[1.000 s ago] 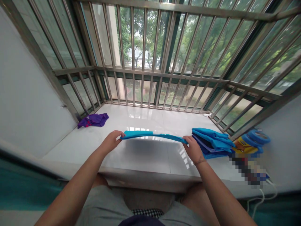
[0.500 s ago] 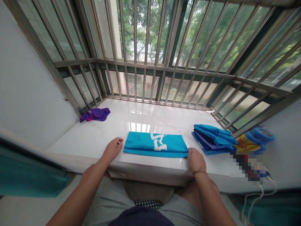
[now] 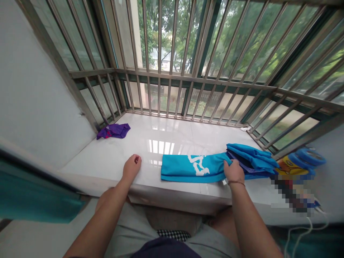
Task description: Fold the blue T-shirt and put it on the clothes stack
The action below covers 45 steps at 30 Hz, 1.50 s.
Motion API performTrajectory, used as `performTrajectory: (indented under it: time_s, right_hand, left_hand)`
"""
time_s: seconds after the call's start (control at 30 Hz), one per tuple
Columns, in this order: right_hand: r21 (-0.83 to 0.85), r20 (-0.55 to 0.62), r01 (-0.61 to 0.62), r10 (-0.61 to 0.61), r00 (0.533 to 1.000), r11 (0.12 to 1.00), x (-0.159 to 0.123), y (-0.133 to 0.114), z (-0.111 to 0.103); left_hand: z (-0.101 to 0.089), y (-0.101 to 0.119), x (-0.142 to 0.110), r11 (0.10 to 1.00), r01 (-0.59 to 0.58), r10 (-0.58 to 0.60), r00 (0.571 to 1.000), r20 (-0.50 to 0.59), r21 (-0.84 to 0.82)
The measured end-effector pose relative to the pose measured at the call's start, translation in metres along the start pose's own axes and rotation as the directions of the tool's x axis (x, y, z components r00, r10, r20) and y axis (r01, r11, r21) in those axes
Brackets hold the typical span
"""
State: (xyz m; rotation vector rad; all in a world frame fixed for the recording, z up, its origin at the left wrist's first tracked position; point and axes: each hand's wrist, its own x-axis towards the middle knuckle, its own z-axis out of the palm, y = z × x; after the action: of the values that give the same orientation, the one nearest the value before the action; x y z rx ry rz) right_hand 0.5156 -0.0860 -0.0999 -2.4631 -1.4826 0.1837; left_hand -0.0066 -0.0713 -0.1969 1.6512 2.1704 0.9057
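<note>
A folded blue cloth (image 3: 177,167) with a white print lies lengthwise on the white sill. My right hand (image 3: 234,171) pinches its right end, which is bunched and slightly raised against a pile of folded blue and purple cloths (image 3: 251,157). On the other side, my left hand (image 3: 132,167) hovers over the sill with its fingers curled in and nothing seen in them. A gap separates it from the blue cloth's left edge. What kind of garment the blue cloth is, I cannot tell.
A crumpled purple cloth (image 3: 115,131) lies at the sill's left back corner. Yellow and blue containers (image 3: 301,161) stand at the right, beside a pixelated patch and white cables (image 3: 298,229). Metal window bars (image 3: 185,77) rise behind the white sill (image 3: 177,127).
My right hand has pulled the blue cloth to the right, up against the pile, bunching its right end. My left hand has curled its fingers more and is farther from the cloth.
</note>
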Motion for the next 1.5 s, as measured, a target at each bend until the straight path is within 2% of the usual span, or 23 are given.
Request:
performTrajectory:
  time_s: [0.07,0.13,0.2,0.27,0.3,0.37,0.4,0.43,0.47,0.53,0.6,0.67,0.77,0.8,0.87,0.93,1.03,1.07,1.13,1.23,1.33,1.4,1.5]
  right_hand:
    - [0.025,-0.103,0.005,-0.002,0.995,1.000,-0.006,-0.017,-0.012]
    - [0.041,-0.164,0.056,-0.049,0.985,0.998,-0.019,-0.045,-0.014]
    - [0.048,-0.182,0.165,-0.154,0.971,0.985,-0.038,-0.079,-0.004]
    - [0.044,-0.151,0.338,-0.328,0.933,0.940,-0.063,-0.113,0.019]
    - [0.044,-0.119,0.457,-0.450,0.885,0.888,-0.078,-0.128,0.034]
    - [0.066,-0.032,0.668,-0.667,0.744,0.741,-0.109,-0.151,0.069]
    - [0.081,0.028,0.744,-0.748,0.664,0.663,-0.124,-0.158,0.087]
    - [0.088,0.075,0.790,-0.795,0.602,0.606,-0.137,-0.163,0.104]
    - [0.086,0.086,0.816,-0.820,0.566,0.572,-0.147,-0.165,0.119]
    - [0.077,0.073,0.830,-0.833,0.548,0.552,-0.160,-0.164,0.141]
    - [0.070,0.062,0.821,-0.824,0.563,0.566,-0.162,-0.162,0.152]
    - [0.062,0.095,0.818,-0.819,0.566,0.573,-0.157,-0.161,0.154]
    - [0.068,0.122,0.829,-0.830,0.545,0.555,-0.149,-0.164,0.148]
    - [0.095,0.123,0.823,-0.827,0.549,0.560,-0.146,-0.164,0.144]
    - [0.164,0.126,0.781,-0.798,0.589,0.602,-0.139,-0.165,0.134]
    - [0.231,0.110,0.696,-0.729,0.676,0.680,-0.127,-0.162,0.120]
    - [0.422,-0.025,0.497,-0.539,0.842,0.758,-0.098,-0.150,0.091]
    - [0.523,-0.069,0.417,-0.451,0.890,0.744,-0.085,-0.144,0.079]
    - [0.715,-0.103,0.268,-0.282,0.954,0.646,-0.057,-0.128,0.056]
    - [0.908,-0.070,0.103,-0.095,0.993,0.406,-0.013,-0.099,0.019]
    - [0.972,-0.091,0.089,-0.003,0.996,0.216,0.025,-0.068,-0.019]
    - [0.980,-0.117,0.110,0.033,0.993,0.166,0.046,-0.048,-0.045]
    - [0.973,-0.152,0.135,0.079,0.985,0.187,0.071,-0.026,-0.079]
  left_hand:
    - [0.000,0.002,0.001,1.000,-0.002,0.002,1.000,0.017,0.013]
    - [-0.001,0.005,0.002,1.000,-0.005,0.004,0.999,0.035,0.028]
    - [-0.001,0.006,0.002,0.999,0.001,-0.002,0.999,0.046,0.033]
    - [-0.002,0.007,0.001,0.999,0.007,-0.008,0.999,0.046,0.032]
    - [-0.002,0.007,0.001,1.000,0.002,-0.003,0.999,0.042,0.029]
    - [-0.002,0.006,0.000,1.000,-0.010,0.009,0.999,0.037,0.026]
    - [-0.001,0.006,0.000,1.000,-0.014,0.013,0.999,0.036,0.027]
    - [-0.001,0.006,-0.001,0.999,-0.016,0.015,0.999,0.037,0.032]
    - [-0.001,0.007,-0.001,0.999,-0.018,0.016,0.999,0.039,0.038]
    - [-0.001,0.008,-0.001,0.998,-0.026,0.023,0.999,0.042,0.056]
    - [-0.002,0.009,-0.001,0.997,-0.042,0.039,0.998,0.047,0.072]
    - [-0.003,0.011,-0.001,0.995,-0.045,0.040,0.997,0.059,0.087]
    - [-0.005,0.012,-0.001,0.993,-0.038,0.030,0.997,0.076,0.111]
    - [-0.005,0.013,-0.001,0.993,-0.040,0.031,0.997,0.077,0.115]
    - [-0.005,0.013,-0.001,0.992,-0.045,0.036,0.996,0.078,0.120]
    - [-0.005,0.013,-0.001,0.992,-0.045,0.036,0.996,0.080,0.121]
    - [-0.005,0.014,-0.001,0.992,-0.047,0.037,0.996,0.080,0.119]
    - [-0.005,0.014,0.000,0.992,-0.046,0.037,0.996,0.080,0.119]
    - [-0.005,0.013,0.000,0.991,-0.044,0.033,0.996,0.087,0.126]
    - [-0.004,0.012,0.001,0.988,-0.055,0.041,0.994,0.097,0.146]
    - [-0.003,0.011,0.001,0.985,-0.064,0.049,0.994,0.100,0.160]
    - [-0.002,0.010,0.001,0.985,-0.064,0.048,0.994,0.100,0.162]
    - [-0.001,0.009,0.002,0.983,-0.070,0.054,0.994,0.098,0.169]
